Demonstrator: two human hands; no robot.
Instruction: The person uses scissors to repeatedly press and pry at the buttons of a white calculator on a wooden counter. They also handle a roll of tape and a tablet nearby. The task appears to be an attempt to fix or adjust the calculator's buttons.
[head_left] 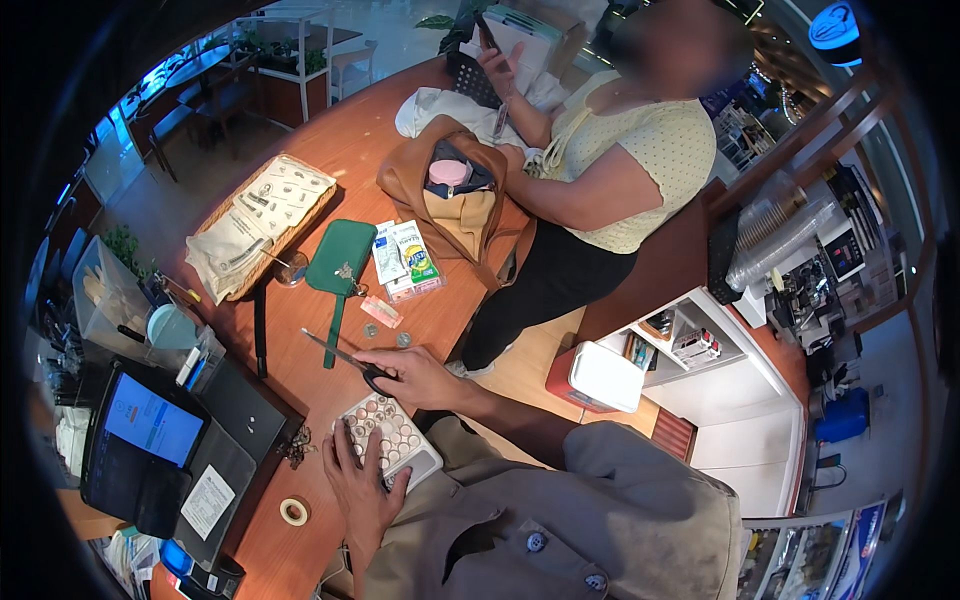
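My right hand (425, 382) grips a pair of scissors (345, 356) by the black handle, its narrow blade pointing left over the wooden counter. Under my left hand (362, 495) lies a pale, flat, box-shaped thing (430, 465) with rows of round, button-like discs, perhaps a calculator. The fingers of that hand are spread over its left side and hide part of it. Just beyond the scissors are a few coins (403, 339), a folded pinkish note (381, 312) and a green pouch (342, 256) with a strap.
Across the counter (300, 395), a person (625, 150) holds a phone (488, 35) beside an open brown handbag (430, 190). Small packets (405, 262) lie near it. A wicker basket (320, 205) holds printed paper. At left stand a screen (150, 415) and a tape roll (294, 511).
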